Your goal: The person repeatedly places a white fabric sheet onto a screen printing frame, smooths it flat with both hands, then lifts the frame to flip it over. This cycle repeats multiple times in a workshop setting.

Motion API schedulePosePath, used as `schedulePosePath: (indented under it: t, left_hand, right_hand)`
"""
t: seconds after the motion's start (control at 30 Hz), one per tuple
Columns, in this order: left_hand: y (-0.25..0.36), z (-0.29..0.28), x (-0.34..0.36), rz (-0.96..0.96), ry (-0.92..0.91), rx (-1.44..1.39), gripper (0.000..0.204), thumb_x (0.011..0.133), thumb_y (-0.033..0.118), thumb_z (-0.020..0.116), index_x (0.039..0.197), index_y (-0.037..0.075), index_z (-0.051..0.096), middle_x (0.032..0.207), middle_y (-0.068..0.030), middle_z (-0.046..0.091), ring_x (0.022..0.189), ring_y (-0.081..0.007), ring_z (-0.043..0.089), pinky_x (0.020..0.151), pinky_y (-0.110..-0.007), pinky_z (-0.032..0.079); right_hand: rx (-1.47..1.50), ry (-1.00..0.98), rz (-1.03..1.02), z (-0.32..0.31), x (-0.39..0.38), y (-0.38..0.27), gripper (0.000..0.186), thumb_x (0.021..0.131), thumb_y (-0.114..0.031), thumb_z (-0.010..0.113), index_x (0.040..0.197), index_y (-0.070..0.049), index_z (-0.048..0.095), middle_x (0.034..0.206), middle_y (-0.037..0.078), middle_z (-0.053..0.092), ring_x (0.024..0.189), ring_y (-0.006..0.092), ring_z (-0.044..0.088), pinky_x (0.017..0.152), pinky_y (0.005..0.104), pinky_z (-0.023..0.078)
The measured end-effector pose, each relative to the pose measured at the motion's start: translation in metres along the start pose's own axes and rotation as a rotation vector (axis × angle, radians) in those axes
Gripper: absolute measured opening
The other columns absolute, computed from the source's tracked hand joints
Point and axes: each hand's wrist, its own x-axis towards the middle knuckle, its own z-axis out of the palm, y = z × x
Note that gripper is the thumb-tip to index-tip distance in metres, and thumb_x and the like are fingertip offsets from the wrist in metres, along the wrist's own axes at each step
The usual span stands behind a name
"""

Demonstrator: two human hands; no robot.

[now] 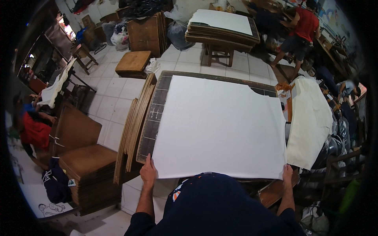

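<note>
A white cut fabric panel point(220, 126) lies spread over a dark board point(151, 128) marked with pale grid lines. Its far right corner has a curved notch, and its near edge hangs toward my body. At the near left corner, my left hand point(148, 172) is closed on the fabric, thumb pointing up along the board's edge. My right hand point(288, 173) pinches the near right corner in the same way. Between the two hands the near edge is stretched almost straight. Just beyond my right hand, a cream fabric piece point(309, 126) drapes beside the board.
Thin brown boards point(134, 122) stand on edge left of the work surface. Stacked brown boards point(88, 161) sit further left, near a person in red point(35, 129). Another board stack point(222, 33) carries white fabric at the back. A person in a red top point(306, 24) stands far right.
</note>
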Motion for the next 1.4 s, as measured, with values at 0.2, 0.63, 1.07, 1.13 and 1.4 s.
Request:
schedulePosePath:
  t: [0.2,0.63,1.07,1.13,1.4]
  left_hand:
    - [-0.001,-0.002,-0.004,-0.009,-0.027,0.014,0.036,0.098,0.023,0.053,0.133,0.016,0.057,0.082,-0.0227,0.068,0.071,-0.0407,0.067,0.066,-0.047,0.052]
    - [-0.009,0.004,-0.007,0.041,-0.022,-0.002,0.038,0.098,0.021,0.052,0.135,0.013,0.055,0.086,-0.0228,0.069,0.075,-0.0418,0.066,0.067,-0.049,0.052]
    - [-0.016,0.006,-0.01,0.04,-0.032,0.026,0.039,0.097,0.019,0.054,0.136,0.013,0.053,0.087,-0.0232,0.069,0.077,-0.0414,0.068,0.065,-0.048,0.052]
    - [-0.014,0.006,-0.01,0.032,-0.033,0.015,0.039,0.097,0.019,0.055,0.136,0.014,0.053,0.087,-0.0231,0.069,0.078,-0.0415,0.067,0.066,-0.048,0.052]
    - [-0.005,0.01,-0.008,-0.003,0.077,-0.218,0.04,0.098,0.021,0.053,0.136,0.011,0.053,0.089,-0.024,0.069,0.08,-0.0401,0.067,0.071,-0.046,0.052]
  right_hand:
    - [-0.023,-0.021,0.018,-0.001,-0.004,0.002,0.024,0.097,-0.018,0.053,0.09,0.004,0.061,0.074,0.008,0.06,0.07,0.0134,0.05,0.065,0.0329,0.044]
    - [0.017,-0.044,0.17,-0.002,-0.013,-0.006,0.027,0.098,-0.022,0.052,0.095,0.003,0.062,0.079,0.01,0.061,0.075,0.0168,0.054,0.071,0.0352,0.046]
    - [0.065,-0.03,0.186,0.002,-0.018,-0.016,0.024,0.098,-0.02,0.054,0.096,0.002,0.063,0.078,0.005,0.061,0.075,0.0121,0.052,0.07,0.0323,0.045]
    - [0.114,-0.034,0.203,0.003,-0.018,-0.015,0.024,0.097,-0.02,0.053,0.096,0.002,0.063,0.078,0.004,0.061,0.075,0.0119,0.052,0.07,0.0322,0.045]
    - [0.136,-0.015,0.243,0.014,-0.011,-0.004,0.033,0.099,-0.026,0.053,0.086,0.002,0.062,0.071,0.003,0.056,0.069,0.0107,0.047,0.063,0.032,0.042]
